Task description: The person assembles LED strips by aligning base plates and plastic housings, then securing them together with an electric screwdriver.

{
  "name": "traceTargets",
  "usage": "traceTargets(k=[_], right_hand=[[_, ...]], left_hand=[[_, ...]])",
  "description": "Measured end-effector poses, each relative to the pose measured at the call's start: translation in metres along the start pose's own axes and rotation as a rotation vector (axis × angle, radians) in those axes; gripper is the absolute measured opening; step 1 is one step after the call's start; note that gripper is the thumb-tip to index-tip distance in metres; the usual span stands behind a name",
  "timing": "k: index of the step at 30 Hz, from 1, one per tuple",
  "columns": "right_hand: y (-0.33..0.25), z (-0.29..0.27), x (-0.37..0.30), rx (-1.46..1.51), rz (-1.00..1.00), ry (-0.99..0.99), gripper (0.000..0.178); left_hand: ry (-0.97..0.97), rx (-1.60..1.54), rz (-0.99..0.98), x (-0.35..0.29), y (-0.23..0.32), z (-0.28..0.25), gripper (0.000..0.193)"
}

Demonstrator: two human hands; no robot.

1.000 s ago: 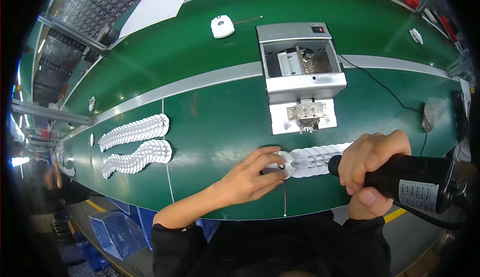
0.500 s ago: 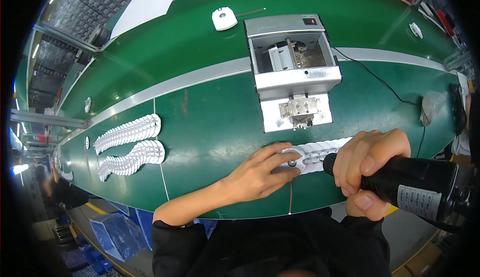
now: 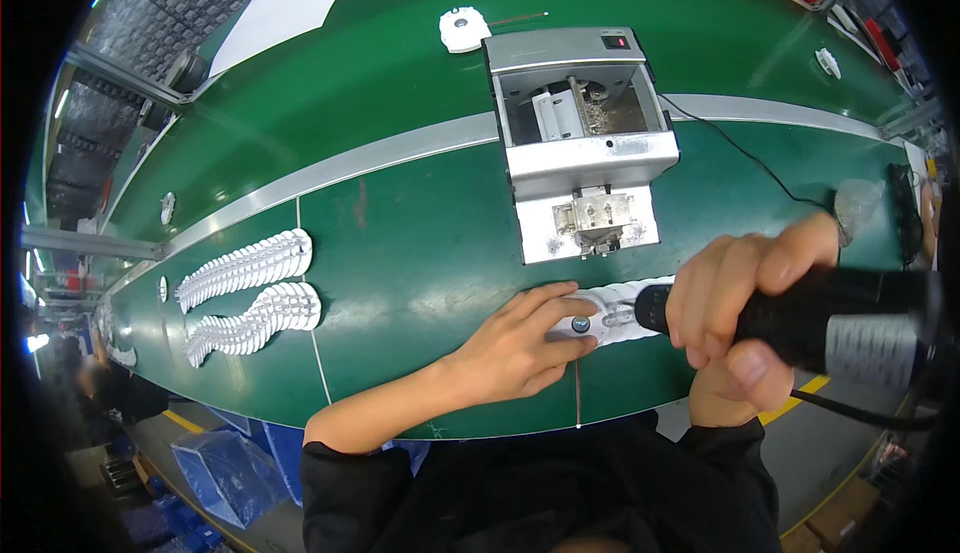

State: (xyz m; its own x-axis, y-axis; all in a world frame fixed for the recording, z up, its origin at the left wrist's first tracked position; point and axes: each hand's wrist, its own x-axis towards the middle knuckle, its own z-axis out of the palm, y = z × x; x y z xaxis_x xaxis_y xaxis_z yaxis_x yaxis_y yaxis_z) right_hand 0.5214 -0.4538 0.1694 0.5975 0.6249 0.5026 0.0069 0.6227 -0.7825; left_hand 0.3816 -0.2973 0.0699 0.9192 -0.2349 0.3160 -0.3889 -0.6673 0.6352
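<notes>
On the green bench in front of me lies a white ribbed, segmented strip [image 3: 627, 296]. My left hand [image 3: 515, 348] holds its left end, fingers on either side of a rounded white piece [image 3: 590, 325] with a small dark round centre. A thin brown wire [image 3: 578, 393] runs from there toward the bench's front edge. My right hand [image 3: 735, 308] is wrapped round a black electric screwdriver [image 3: 850, 318], tilted with its nose to the left over the strip. The bit's tip is too blurred to place exactly.
Beyond my hands stands a metal screw feeder [image 3: 590, 158], its cable [image 3: 750, 153] trailing right. Two white ribbed strips [image 3: 250, 265] lie at the left. A white part [image 3: 463, 30] with a wire sits on the far green belt [image 3: 380, 63]. Blue bins [image 3: 225, 468] stand below the bench.
The screwdriver's body has swung up and away from me, with its nose shifted slightly left. My left hand stays on the strip. The white part on the far belt has moved right.
</notes>
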Motion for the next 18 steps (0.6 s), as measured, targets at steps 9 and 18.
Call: traceTargets(k=[9,18], right_hand=[[0.022,0.010,0.052,-0.168,-0.086,0.055,0.046],[0.036,0.019,0.057,-0.323,0.086,0.103,0.034]], left_hand=[[0.064,0.008,0.014,-0.005,-0.006,0.007,0.023],[0.062,0.006,0.013,-0.007,-0.007,0.010,0.024]])
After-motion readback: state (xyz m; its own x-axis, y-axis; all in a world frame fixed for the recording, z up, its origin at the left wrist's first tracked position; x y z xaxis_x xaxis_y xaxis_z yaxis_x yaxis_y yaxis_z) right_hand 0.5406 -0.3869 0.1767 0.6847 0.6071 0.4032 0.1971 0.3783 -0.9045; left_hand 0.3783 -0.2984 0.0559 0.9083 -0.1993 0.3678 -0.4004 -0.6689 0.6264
